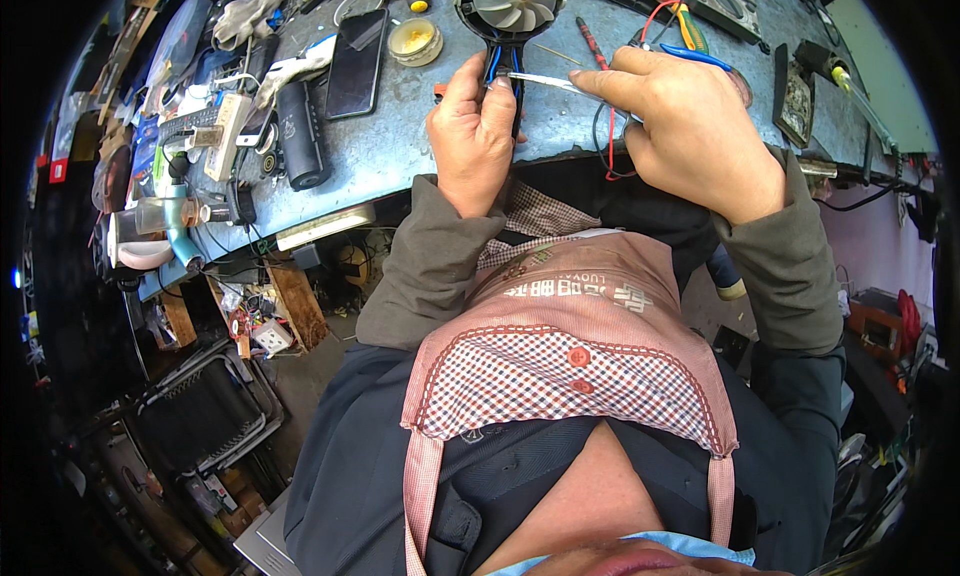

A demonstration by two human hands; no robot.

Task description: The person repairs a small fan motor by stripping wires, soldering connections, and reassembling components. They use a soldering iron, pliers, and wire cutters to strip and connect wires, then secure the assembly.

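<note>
My left hand [476, 122] grips the black handle of an opened hair-dryer-like housing [517, 58], with blue wires along its inside. A pale round fan impeller [514, 2] sits in the housing's head, above the hand. My right hand [675, 118] holds metal tweezers [551, 82], whose tip points at the wires in the handle, close to my left thumb. Whether the tip touches them, I cannot tell. Just beyond my right hand lie blue-handled pliers [694, 56], partly hidden by it, and a red test probe [591, 43].
On the blue workbench [375, 152] lie a smartphone [356, 62], a jar of yellowish paste [415, 41], a black cylinder [301, 137], work gloves [247, 17] and a power strip [227, 137]. A multimeter [724, 5] is at the back right. Red and black leads hang over the front edge.
</note>
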